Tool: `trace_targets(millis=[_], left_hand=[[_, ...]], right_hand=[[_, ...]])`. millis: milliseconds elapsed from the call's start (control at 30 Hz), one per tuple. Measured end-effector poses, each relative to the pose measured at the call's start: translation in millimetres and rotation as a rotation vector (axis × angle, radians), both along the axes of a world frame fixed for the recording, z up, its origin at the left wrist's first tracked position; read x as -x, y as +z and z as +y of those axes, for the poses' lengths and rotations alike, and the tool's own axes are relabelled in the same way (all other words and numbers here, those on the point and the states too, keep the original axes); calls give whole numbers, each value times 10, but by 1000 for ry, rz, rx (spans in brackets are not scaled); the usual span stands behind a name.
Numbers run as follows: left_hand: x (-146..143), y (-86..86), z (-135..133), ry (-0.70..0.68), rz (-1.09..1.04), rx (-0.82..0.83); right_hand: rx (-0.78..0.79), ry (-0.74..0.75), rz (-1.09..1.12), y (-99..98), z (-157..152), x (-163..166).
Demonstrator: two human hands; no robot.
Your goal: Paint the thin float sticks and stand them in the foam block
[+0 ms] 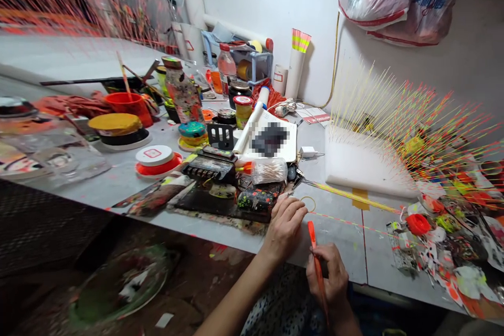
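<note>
My left hand lies at the front edge of the table, palm down, its fingers close together. From under its fingertips a thin striped stick, banded red and yellow, runs off to the right just above the tabletop. A paint-spattered dark roller lies right beside that hand, on a dark, stained board. My right hand grips a slim orange paintbrush, tip upward, below the striped stick. A rubber band lies close to my left fingertips.
A white foam block bristles with thin coloured sticks at right. Paint-crusted clutter covers the right corner. Cotton swabs and an open pad lie ahead. Jars, a spattered bottle and a red cup stand left.
</note>
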State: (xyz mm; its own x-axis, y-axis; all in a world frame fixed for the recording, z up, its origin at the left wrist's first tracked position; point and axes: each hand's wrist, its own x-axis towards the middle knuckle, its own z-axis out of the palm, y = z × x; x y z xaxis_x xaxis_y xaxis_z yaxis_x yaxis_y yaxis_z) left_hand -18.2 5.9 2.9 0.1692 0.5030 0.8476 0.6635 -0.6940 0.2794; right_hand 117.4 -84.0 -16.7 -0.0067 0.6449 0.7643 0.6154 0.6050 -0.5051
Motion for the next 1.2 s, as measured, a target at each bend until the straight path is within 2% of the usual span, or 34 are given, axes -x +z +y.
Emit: trace_targets(millis=[200, 433, 533, 600, 733, 833, 900, 967, 1033, 1100, 1200], left_hand=[[4, -1, 18, 5, -2, -27], [-2, 2, 72, 15, -44, -22], [-10, 53, 57, 10, -104, -4], [-22, 130, 32, -48, -190, 43], [-133, 386, 65, -276, -447, 224], [-382, 633, 264, -352, -558, 398], [-648, 786, 495, -372, -546, 511], [-980, 888, 781, -395, -474, 617], [-1352, 915, 1088, -414, -409, 713], [-1732, 870, 1376, -409, -381, 753], [-2262, 743, 1715, -357, -338, 785]], right_hand=[[-16, 22, 35, -3, -60, -20], [-137, 104, 67, 67, -170, -87], [-181, 113, 94, 125, -249, -128], [-240, 93, 125, 193, -302, -158], [-349, -25, 247, 347, -400, -293], [-374, -166, 311, 364, -495, -569], [-369, -290, 329, 296, -578, -875], [-297, -438, 348, 179, -666, -1259], [-198, -558, 358, 44, -741, -1657], [-19, -572, 376, -84, -787, -1983], [42, -736, 457, -257, -784, -2246]])
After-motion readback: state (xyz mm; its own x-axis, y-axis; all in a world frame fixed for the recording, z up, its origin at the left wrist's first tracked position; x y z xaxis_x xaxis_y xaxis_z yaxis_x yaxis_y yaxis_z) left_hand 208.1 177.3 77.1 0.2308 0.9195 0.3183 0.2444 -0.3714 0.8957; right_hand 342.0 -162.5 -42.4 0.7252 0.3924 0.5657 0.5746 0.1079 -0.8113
